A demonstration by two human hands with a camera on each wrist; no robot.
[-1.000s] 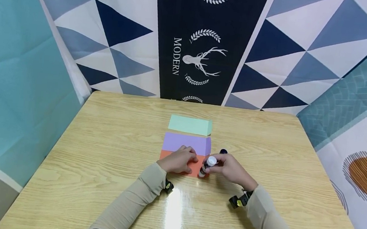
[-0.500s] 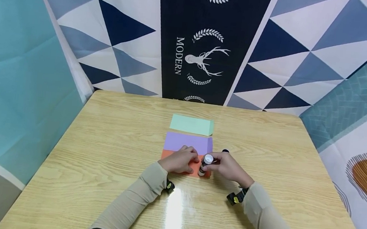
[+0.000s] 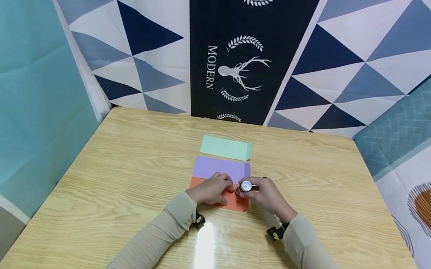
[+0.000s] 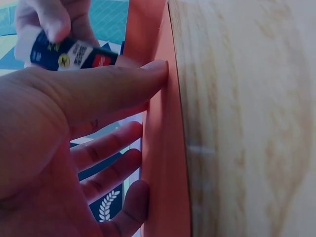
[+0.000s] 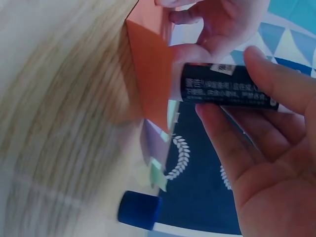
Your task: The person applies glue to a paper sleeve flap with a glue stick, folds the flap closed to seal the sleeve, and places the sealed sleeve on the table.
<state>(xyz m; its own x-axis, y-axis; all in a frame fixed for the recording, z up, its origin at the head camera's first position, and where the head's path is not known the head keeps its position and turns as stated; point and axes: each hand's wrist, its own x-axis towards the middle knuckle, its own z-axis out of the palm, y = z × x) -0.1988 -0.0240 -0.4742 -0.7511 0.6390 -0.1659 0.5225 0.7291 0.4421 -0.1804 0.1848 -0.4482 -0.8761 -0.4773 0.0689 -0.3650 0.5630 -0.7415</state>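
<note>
An orange paper piece [image 3: 236, 203] with a folded flap along its right edge lies on the table. My left hand [image 3: 211, 189] rests on it, fingertips and thumb pressing the sheet down. In the right wrist view, my right hand [image 5: 276, 143] pinches a dark-labelled glue stick [image 5: 222, 85] between thumb and fingers. The white glue end touches or nearly touches the orange flap [image 5: 157, 74]. Seen from the head, the glue stick's white base [image 3: 246, 186] points up. A dark blue cap [image 5: 139, 210] stands on the table beyond the right hand, mostly hidden by it in the head view.
Beyond the orange paper lie a purple paper piece [image 3: 219, 168] and a mint green one [image 3: 223, 147], each with a right-side flap. The wooden table [image 3: 116, 176] ends at a patterned cloth backdrop [image 3: 234, 66].
My right hand has slid the glue stick from the near end of the orange flap toward the far end, standing it more upright. The left hand has stayed on the orange paper.
</note>
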